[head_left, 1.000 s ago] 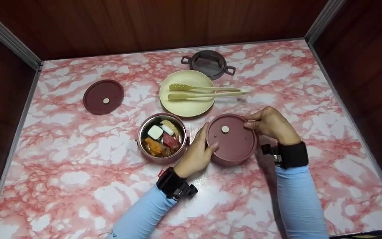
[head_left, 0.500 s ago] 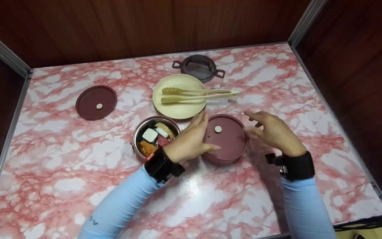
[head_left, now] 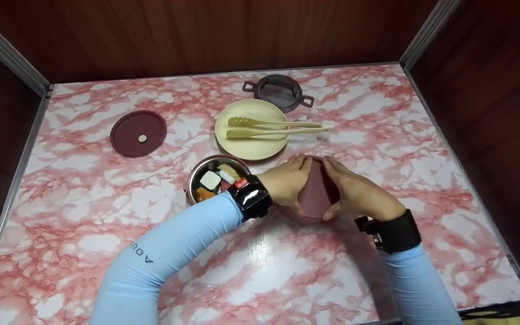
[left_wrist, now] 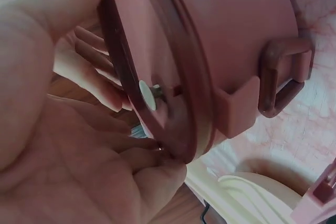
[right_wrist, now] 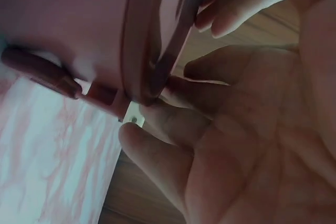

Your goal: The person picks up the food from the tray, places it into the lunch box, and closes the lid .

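Both hands lie over the dusty-pink lid of a small pot. In the head view, my left hand covers its left part and my right hand its right part. Fingers reach the far rim while the thumbs are at the near rim. The left wrist view shows fingertips touching the lid's edge, a pale round knob, a side clip sticking out and a loop handle. In the right wrist view, loosely extended fingers meet the rim. The lid sits on the pot.
Just left stands an uncovered pot with food pieces inside, partly behind my left wrist. Behind are a cream plate bearing tongs and a dark two-handled round piece. A maroon lid lies at left.
My right hand left the lid's right rim, then came back over the lid. The left hand shifted from the pot's left side onto the lid. The camera view moved slightly.
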Motion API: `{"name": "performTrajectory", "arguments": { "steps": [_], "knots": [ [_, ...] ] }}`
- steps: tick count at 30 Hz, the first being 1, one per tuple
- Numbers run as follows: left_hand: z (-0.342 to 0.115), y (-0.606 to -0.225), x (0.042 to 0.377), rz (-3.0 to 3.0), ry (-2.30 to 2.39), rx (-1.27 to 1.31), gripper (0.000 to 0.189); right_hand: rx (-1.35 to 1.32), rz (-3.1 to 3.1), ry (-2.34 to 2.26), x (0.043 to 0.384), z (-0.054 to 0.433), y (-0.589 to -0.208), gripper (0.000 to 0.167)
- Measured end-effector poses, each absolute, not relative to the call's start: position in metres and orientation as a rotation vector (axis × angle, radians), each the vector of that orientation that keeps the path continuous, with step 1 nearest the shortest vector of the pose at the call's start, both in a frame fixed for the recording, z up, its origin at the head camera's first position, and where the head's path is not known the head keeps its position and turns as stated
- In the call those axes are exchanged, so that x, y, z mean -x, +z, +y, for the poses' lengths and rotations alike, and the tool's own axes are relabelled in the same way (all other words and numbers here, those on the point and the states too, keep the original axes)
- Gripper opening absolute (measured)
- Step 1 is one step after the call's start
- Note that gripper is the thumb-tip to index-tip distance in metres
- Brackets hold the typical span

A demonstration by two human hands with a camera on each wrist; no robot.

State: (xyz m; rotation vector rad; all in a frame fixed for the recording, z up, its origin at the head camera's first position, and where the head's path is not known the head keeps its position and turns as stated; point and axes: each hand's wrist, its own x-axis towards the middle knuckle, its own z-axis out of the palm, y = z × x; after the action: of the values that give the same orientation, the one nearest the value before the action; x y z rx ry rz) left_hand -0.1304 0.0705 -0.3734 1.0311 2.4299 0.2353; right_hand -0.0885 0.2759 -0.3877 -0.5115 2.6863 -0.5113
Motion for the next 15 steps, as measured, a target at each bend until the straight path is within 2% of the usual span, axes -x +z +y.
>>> {"name": "performTrajectory", "arguments": {
  "steps": [15],
  "knots": [
    [0.063,-0.384,0.138,2.442,0.238,-1.125,0.135,0.482,2.676,-0.276,0.099,0.260,-0.380,0.131]
  ]
}}
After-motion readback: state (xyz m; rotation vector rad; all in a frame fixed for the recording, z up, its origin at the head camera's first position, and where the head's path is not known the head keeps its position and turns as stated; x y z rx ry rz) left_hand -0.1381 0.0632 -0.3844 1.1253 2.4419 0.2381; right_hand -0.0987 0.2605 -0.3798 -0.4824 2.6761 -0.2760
